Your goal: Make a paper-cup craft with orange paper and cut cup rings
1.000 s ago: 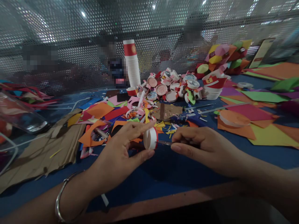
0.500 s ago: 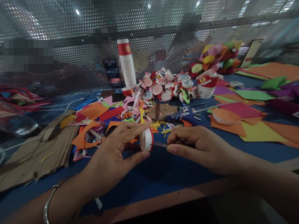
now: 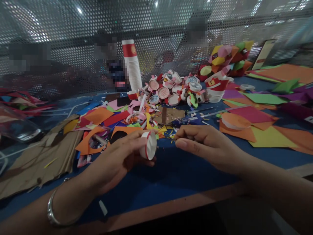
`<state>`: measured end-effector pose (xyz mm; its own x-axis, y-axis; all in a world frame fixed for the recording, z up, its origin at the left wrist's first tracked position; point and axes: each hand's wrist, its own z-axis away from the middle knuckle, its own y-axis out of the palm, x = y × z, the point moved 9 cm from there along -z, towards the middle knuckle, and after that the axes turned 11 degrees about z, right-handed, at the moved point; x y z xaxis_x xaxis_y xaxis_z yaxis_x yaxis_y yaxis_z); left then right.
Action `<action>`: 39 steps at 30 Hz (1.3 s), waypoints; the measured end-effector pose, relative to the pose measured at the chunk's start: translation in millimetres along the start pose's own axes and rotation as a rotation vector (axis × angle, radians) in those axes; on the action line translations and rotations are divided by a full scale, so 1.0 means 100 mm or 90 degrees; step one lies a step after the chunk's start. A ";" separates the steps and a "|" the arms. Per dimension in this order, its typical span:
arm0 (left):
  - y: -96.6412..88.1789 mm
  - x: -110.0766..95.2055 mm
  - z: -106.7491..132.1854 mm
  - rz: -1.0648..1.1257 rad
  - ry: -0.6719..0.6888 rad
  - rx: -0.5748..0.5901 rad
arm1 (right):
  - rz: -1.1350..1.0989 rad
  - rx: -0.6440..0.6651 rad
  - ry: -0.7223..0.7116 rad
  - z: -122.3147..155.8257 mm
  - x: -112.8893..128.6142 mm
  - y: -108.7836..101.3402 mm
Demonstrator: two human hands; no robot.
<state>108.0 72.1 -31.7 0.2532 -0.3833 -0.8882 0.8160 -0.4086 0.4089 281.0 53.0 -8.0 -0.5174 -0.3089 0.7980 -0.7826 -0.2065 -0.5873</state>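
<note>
My left hand [image 3: 117, 158] is shut on the cut-off bottom of a paper cup [image 3: 149, 145], a short white ring with a red edge, tilted so that its pale flat face points right. Fingers lie behind and over the ring's left side. To the right, apart from the cup bottom, my right hand [image 3: 202, 147] is closed in a pinch. A thin metal blade showed in its fingers a moment ago; the fingers now hide nearly all of it. Beyond both hands lie paper scraps [image 3: 122, 117] and a piece of brown cardboard [image 3: 171, 116].
A tall stack of paper cups [image 3: 133, 70] stands behind a heap of cut cup bottoms [image 3: 168, 91]. Red-and-white cups [image 3: 216, 88] stand beside it. Coloured paper sheets [image 3: 274, 137] lie at right, corrugated cardboard [image 3: 31, 166] at left. A perforated metal screen [image 3: 156, 32] closes off the back.
My left hand has turned the cup bottom, so its flat face now points right. My right hand has drawn clear of it, and the blade between them no longer shows.
</note>
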 end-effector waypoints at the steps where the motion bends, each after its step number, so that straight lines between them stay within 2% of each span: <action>1: 0.01 0.02 0.00 0.036 -0.030 -0.006 | 0.003 -0.011 0.002 0.00 0.00 -0.01; 6: 0.01 0.10 0.04 0.050 -0.128 -0.024 | 0.012 -0.099 -0.026 0.02 0.01 -0.11; 9: 0.02 0.16 0.07 0.038 -0.186 -0.028 | -0.019 -0.116 -0.012 0.01 0.00 -0.10; 15: 0.12 0.31 0.10 0.051 -0.273 0.005 | -0.124 -0.096 0.028 -0.12 0.06 0.02; 20: 0.10 0.38 0.12 0.035 -0.291 -0.006 | -0.187 0.027 0.026 -0.23 0.12 0.32; 22: 0.07 0.40 0.13 0.037 -0.292 -0.022 | -0.157 0.017 0.015 -0.24 0.11 0.34; 24: 0.09 0.39 0.12 0.055 -0.272 -0.013 | -0.126 -0.018 -0.001 -0.24 0.09 0.31; 28: 0.18 0.28 0.09 0.109 -0.181 0.059 | -0.093 -0.075 -0.008 -0.24 0.06 0.23; 31: 0.22 0.25 0.10 0.102 -0.162 0.096 | -0.081 -0.095 -0.014 -0.24 0.09 0.20; 35: 0.20 0.15 0.08 0.012 -0.080 0.129 | -0.082 -0.117 -0.026 -0.21 0.13 0.14; 39: 0.05 -0.04 0.02 -0.118 0.075 0.085 | -0.081 -0.133 -0.013 -0.18 0.13 0.07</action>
<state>110.0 69.8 -25.5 0.1706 -0.1949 -0.9659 0.7805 -0.5715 0.2532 262.8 64.4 1.0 -0.4044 -0.3121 0.8597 -0.8967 -0.0498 -0.4399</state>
